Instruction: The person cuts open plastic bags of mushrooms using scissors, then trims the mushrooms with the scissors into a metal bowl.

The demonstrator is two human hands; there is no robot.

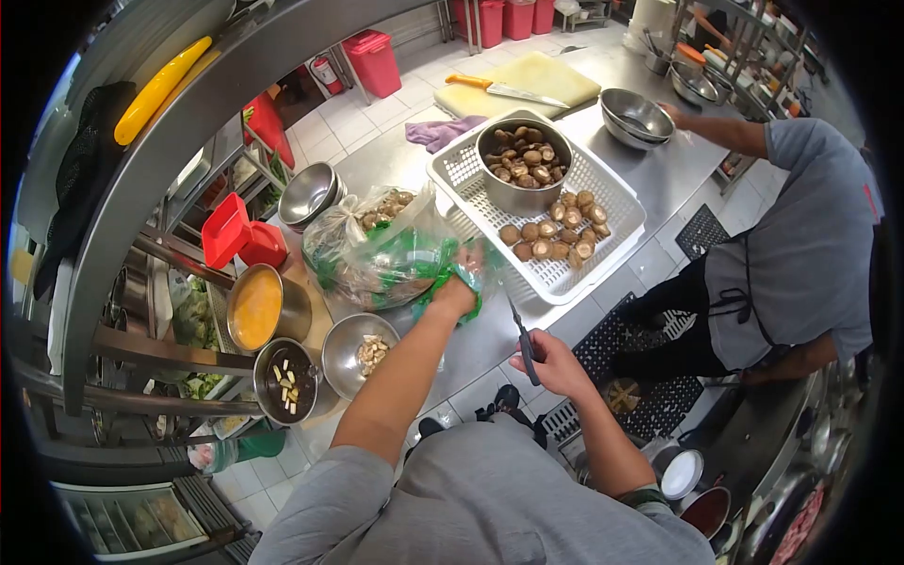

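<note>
My left hand (459,294) reaches into the green and clear plastic bag (395,268); its fingers are partly hidden by the plastic. In my right hand (557,365) is a pair of dark-handled scissors (524,347), pointing up and away from me over the table edge. Mushrooms show through a second clear bag (381,209) behind the green one. Right of the bags, a white perforated tray (605,273) holds loose mushrooms (568,226) and a steel pot (521,199) with more mushrooms inside.
Steel bowls (307,193), a pot of orange liquid (256,306) and a bowl of pale pieces (347,344) stand at left. A knife (513,91) lies on the yellow cutting board (556,80). Another person (791,245) stands at right, one hand at a steel bowl (633,118).
</note>
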